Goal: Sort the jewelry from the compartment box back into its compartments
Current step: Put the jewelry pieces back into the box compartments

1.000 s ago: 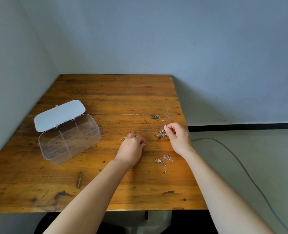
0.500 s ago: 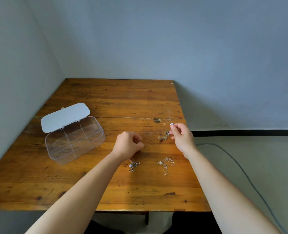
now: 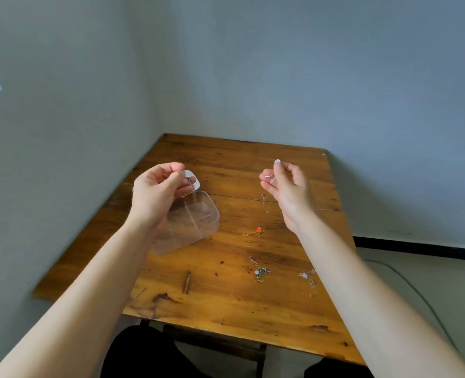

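Wooden desk [image 3: 225, 296] fills the frame's centre, with the clear compartment box [image 3: 195, 227] at centre left, lid open. Raised above the box, the left hand [image 3: 157, 195] has its grip pinched on a thin chain [image 3: 191, 192]. At centre right, the right hand [image 3: 285, 186] pinches a fine silver piece [image 3: 268, 175]. Below them lie a gold chain with a red charm [image 3: 256, 232] and two silver chains [image 3: 261, 271] on the desk.

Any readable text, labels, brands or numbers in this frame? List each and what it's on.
None. The clear compartment box and its white lid show no print or logo. The jewelry on the wooden table, including the gold chain with a red charm, is too small to show any marking.
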Motion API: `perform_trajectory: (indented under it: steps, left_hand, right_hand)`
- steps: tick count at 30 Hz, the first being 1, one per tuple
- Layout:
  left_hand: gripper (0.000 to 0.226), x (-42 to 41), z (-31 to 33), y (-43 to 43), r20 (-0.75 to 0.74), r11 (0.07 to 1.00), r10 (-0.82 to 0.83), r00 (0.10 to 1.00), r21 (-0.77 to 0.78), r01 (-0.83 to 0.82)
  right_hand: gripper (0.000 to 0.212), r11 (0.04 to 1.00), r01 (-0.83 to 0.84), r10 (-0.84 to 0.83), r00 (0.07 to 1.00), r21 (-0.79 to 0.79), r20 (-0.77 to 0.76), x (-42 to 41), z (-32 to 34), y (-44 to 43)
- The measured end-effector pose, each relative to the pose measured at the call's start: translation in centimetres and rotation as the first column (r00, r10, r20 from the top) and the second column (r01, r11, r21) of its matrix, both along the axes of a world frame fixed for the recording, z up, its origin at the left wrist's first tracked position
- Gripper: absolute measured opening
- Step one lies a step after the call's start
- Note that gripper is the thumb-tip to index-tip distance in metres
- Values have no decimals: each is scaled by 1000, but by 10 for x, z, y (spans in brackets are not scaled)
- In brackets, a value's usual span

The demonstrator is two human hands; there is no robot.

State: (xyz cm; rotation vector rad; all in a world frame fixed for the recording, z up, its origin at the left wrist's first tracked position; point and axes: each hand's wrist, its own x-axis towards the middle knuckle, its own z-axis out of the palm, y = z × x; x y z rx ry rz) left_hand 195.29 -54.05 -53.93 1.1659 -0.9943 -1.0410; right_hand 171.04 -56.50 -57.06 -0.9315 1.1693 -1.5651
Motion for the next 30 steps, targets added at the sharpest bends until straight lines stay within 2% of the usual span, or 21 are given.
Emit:
perform_trajectory:
  steps: [3, 7, 9, 15, 19, 24, 27, 30]
  left_hand:
    - [7, 26, 4, 0, -27, 997, 78, 997, 7, -77]
    - [4, 50, -7, 1, -72, 987, 147, 986, 70, -142]
    - [8, 56, -18, 3, -49, 980, 171, 984, 115, -164]
    - [9, 61, -55, 13, 237, 955, 167, 957, 203, -217]
    - [12, 68, -75, 16, 551, 955, 84, 830, 193, -225]
    - [13, 74, -80, 20, 707, 968, 114, 698, 78, -238]
    - [11, 74, -82, 23, 722, 966, 126, 680, 68, -251]
    - [10, 77, -86, 25, 742, 966, 99, 663, 89, -244]
  right_hand:
    - [25, 995, -102, 102, 993, -14, 55, 37, 20, -6]
    - [21, 975, -222, 221, 975, 4, 25, 80, 29, -11]
    - [20, 963, -265, 266, 964, 35, -3, 98, 28, -11]
    - [25, 933, -337, 352, 928, 126, -123, 133, 17, -11]
    - [27, 918, -369, 390, 908, 146, -151, 145, 13, -11]
    - [26, 908, -369, 405, 893, 196, -197, 154, 5, -12]
    - [24, 876, -360, 462, 817, 320, -345, 155, -10, -10]
    - [21, 829, -337, 546, 661, 446, -516, 154, -26, -8]
